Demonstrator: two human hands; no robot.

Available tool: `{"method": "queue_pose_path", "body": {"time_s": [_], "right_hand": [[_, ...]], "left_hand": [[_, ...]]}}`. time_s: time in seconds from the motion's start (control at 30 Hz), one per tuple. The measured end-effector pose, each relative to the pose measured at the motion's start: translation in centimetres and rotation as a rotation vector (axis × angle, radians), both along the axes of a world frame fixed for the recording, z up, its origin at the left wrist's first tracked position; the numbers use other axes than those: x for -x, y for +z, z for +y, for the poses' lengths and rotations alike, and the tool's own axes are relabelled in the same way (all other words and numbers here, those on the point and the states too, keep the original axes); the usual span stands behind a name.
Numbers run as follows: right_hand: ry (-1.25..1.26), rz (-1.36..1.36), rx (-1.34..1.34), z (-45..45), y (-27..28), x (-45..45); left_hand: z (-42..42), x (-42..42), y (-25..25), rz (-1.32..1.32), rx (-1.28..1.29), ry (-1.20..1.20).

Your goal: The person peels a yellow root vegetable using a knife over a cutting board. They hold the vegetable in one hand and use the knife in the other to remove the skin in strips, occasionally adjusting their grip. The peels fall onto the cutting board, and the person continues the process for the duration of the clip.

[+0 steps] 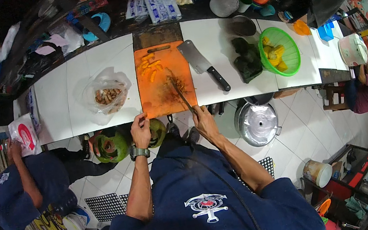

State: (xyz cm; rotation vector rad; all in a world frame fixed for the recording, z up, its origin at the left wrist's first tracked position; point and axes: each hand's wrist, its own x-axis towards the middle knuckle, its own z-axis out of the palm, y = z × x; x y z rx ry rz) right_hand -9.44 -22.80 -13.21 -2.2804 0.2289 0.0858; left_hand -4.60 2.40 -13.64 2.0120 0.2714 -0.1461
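Note:
My right hand (203, 121) grips a knife (181, 93) whose dark blade lies over an orange cutting board (152, 102). At the board's near left corner, my left hand (141, 131) holds a small orange-brown piece between its fingertips. Brown peel scraps (175, 85) are scattered around the blade. Peeled orange root pieces (149, 64), seemingly turmeric, lie on the board's upper left. An open clear plastic bag (107, 95) of unpeeled brown roots rests left of the board. A cleaver (202, 62) with a black handle lies to the right, its blade overlapping the board's edge.
On the white tiled counter (49, 104), a black plastic bag (246, 59) sits beside a green basket (297, 55) of yellow pieces. A large lidded metal pot (257, 122) stands below the counter, with green gas cylinders (110, 145) to the left. One person is at far left, another at far right.

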Motion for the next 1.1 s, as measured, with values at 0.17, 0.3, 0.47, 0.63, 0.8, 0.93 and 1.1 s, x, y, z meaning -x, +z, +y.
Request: {"method": "queue_pose_path", "body": {"time_s": [0.17,0.3,0.47,0.63,0.8,0.93,1.1], "right_hand": [[0.006,-0.026,0.191,-0.9,1.8,-3.3],[0.113,-0.016,0.465,-3.9,1.3,-7.8],[0.315,0.014,0.487,-4.5,3.2,-5.8],[0.058,0.051,0.402,-4.1,4.1,-4.1],[-0.166,0.111,0.345,-1.6,0.2,-2.5],[-0.207,-0.001,0.289,0.7,-1.4,-2.0],[-0.200,0.011,0.227,1.8,-0.4,-3.0]], "left_hand": [[-0.4,1.6,0.0,0.040,-0.035,-0.005],[-2.3,-0.1,-0.1,0.100,-0.004,-0.085],[-4.0,-3.4,-1.0,0.104,-0.151,-0.273],[-6.2,-5.6,-2.0,-0.040,-0.161,-0.446],[-8.3,-7.8,-0.8,-0.092,-0.141,-0.690],[-6.8,-9.4,-0.6,-0.399,-0.447,-0.807],[-5.1,-10.4,-0.7,-0.418,-0.488,-0.971]]}}
